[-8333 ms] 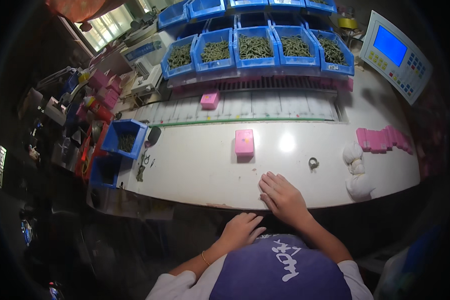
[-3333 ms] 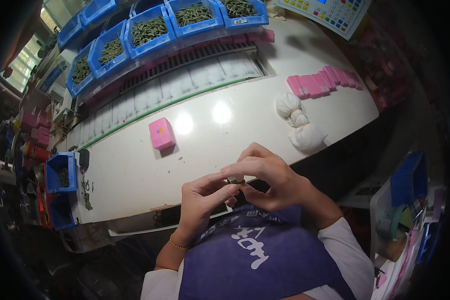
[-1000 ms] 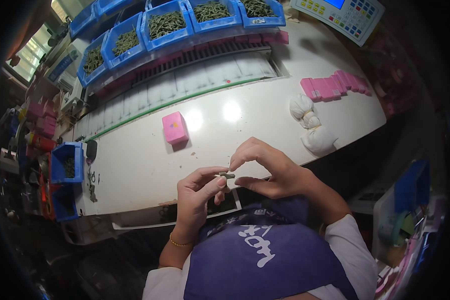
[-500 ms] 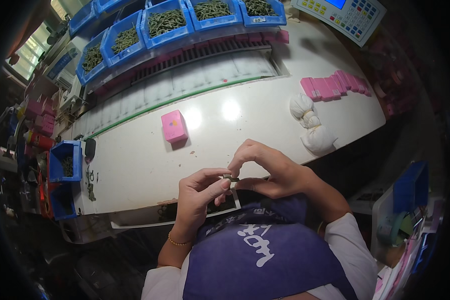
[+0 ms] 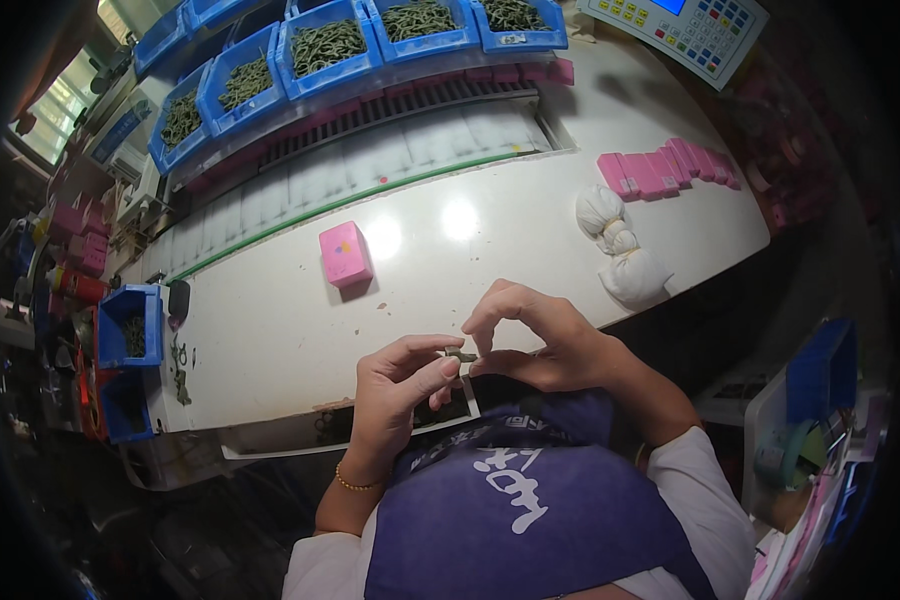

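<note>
A small grey-green, twisted piece that looks like dried plant stem [image 5: 460, 355] is pinched between the thumb and fingers of my left hand [image 5: 398, 380], just above the near table edge. From the other side, my right hand [image 5: 540, 338] curves round toward it. The right thumb and one finger close at the piece's right end, while the right index finger is lifted away. Exactly how firmly the right fingertips grip is hard to make out. Below the hands sits a partly hidden white-rimmed drawer [image 5: 472, 397] with dark bits in it.
A pink box [image 5: 346, 254] stands on the white table [image 5: 270, 330]. Blue bins [image 5: 328, 48] of similar green pieces line the back, behind a green-edged strip. At right are a row of pink boxes [image 5: 660, 172], a tied white cloth bundle [image 5: 620, 245] and a keypad device [image 5: 685, 30].
My right index finger has lifted slightly away from the piece. The left hand keeps its pinch. Coloured dots on the back strip have shifted left, and the whole view has moved a little.
</note>
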Demonstrator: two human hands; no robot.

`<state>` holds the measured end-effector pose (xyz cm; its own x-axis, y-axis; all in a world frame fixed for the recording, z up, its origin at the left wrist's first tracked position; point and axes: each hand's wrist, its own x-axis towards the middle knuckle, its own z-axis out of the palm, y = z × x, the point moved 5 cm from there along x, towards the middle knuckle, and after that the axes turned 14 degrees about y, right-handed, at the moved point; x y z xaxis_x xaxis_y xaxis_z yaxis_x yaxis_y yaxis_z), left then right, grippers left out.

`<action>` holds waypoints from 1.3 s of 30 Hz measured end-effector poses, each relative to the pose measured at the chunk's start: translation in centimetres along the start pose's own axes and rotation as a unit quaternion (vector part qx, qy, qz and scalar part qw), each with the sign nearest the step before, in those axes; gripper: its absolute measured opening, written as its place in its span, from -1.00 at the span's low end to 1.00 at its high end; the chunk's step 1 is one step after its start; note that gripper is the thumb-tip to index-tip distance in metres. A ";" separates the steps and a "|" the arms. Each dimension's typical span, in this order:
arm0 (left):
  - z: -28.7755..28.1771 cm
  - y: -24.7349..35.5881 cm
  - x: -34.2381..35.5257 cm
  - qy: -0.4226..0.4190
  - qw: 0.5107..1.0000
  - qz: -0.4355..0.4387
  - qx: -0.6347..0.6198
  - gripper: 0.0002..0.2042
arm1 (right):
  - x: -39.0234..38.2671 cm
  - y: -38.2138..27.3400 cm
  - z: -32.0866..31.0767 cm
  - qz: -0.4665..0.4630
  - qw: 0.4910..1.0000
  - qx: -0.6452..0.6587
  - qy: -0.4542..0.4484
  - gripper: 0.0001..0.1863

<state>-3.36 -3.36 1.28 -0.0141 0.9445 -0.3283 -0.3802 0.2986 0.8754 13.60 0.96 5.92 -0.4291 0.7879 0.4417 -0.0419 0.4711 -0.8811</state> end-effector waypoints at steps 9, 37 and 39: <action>0.1 0.2 -0.1 -0.006 1.000 0.009 0.002 -0.77 | 0.3 -0.8 0.1 -0.034 0.999 -0.019 0.002 -0.45; 0.0 -0.2 0.2 -0.005 1.000 0.002 0.004 -0.80 | 0.4 -0.7 0.2 -0.030 0.999 -0.027 -0.002 -0.36; 0.0 -0.1 0.1 -0.005 1.000 0.003 0.006 -0.80 | 0.4 -0.7 0.2 -0.028 0.999 -0.025 -0.005 -0.36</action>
<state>-3.28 -3.28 1.17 -0.0069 0.9476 -0.3195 -0.3687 0.2946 0.8816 13.25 0.81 6.69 -0.4362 0.7555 0.4888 -0.0217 0.5342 -0.8451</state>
